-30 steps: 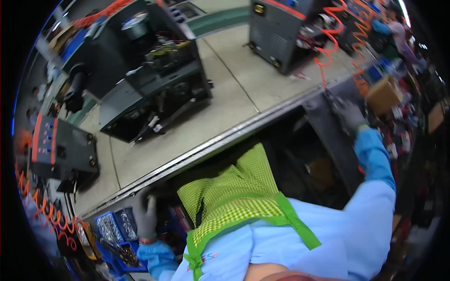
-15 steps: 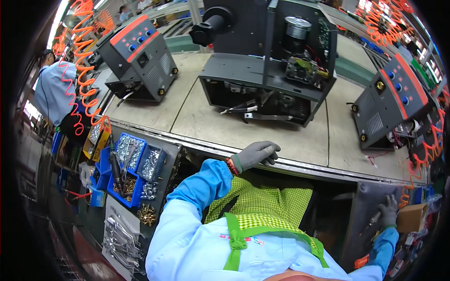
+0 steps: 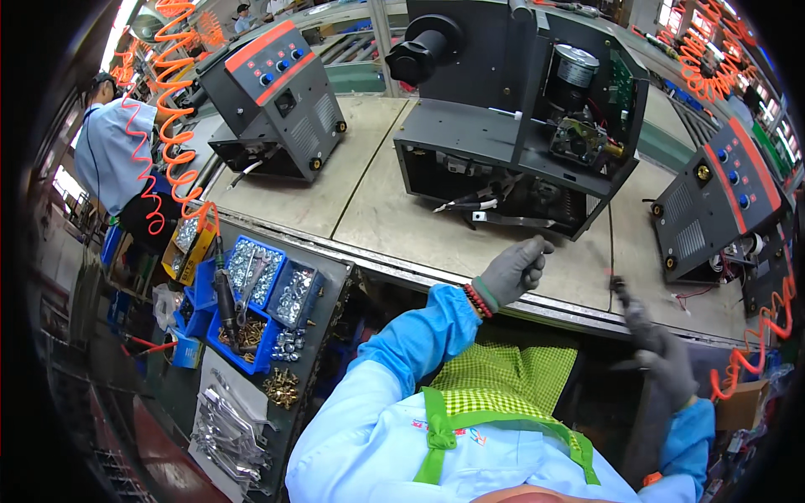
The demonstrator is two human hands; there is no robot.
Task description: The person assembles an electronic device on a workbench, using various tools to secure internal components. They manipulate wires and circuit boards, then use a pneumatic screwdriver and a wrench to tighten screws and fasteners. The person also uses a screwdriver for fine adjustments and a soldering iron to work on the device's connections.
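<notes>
A dark grey welding machine [image 3: 470,130] with its side off stands on the bench ahead, showing a metal motor can [image 3: 577,67], a wire feed mechanism [image 3: 580,138] and loose cables [image 3: 470,204] in its lower bay. My left hand [image 3: 510,275], in a grey glove, is closed above the bench's front edge, just short of that bay; what its curled fingers hold, if anything, is hidden. Smeared by motion, my gloved right hand [image 3: 668,367] grips a dark pneumatic screwdriver [image 3: 636,314], its tip pointing up over the bench edge.
Two more welding machines stand left [image 3: 281,101] and right [image 3: 717,201]. Blue bins [image 3: 267,356] of nuts and screws, another screwdriver [image 3: 224,293] and metal strips [image 3: 231,432] lie on the left side table. Orange coiled hoses [image 3: 172,101] hang at both sides. A co-worker [image 3: 117,151] stands far left.
My right hand has risen from the right-hand side table toward the bench, bringing the screwdriver. My left hand has moved right, its fingers more curled. The whole view has shifted somewhat.
</notes>
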